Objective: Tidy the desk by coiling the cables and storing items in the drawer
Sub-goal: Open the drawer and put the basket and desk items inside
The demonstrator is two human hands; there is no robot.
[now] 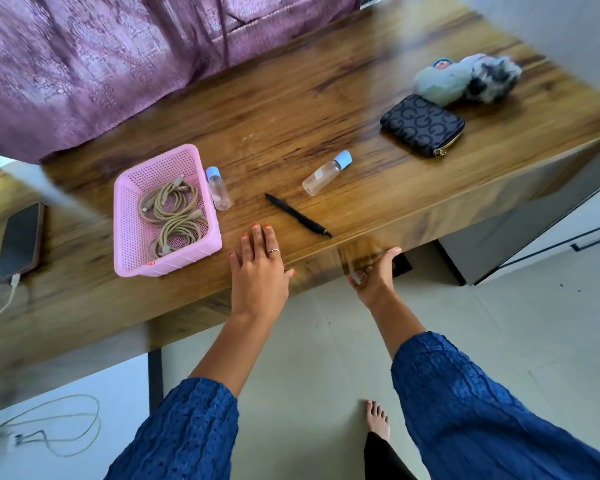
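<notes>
Black pen (298,215) lying flat, tip near-right. Left hand (260,268) flat on surface (326,109); right hand (374,275) curled under front edge, grip blurred.

Readable text is minimal. Dark wallet (422,125) on the surface: repeating "G"-shaped monogram pattern all over the face, no brand word legible. Pink basket (167,209): small red mark on the near rim, too blurred to read. Clear bottle (326,173) lying on its side: pale label patch, nothing legible. No other text, numbers or signs.
</notes>
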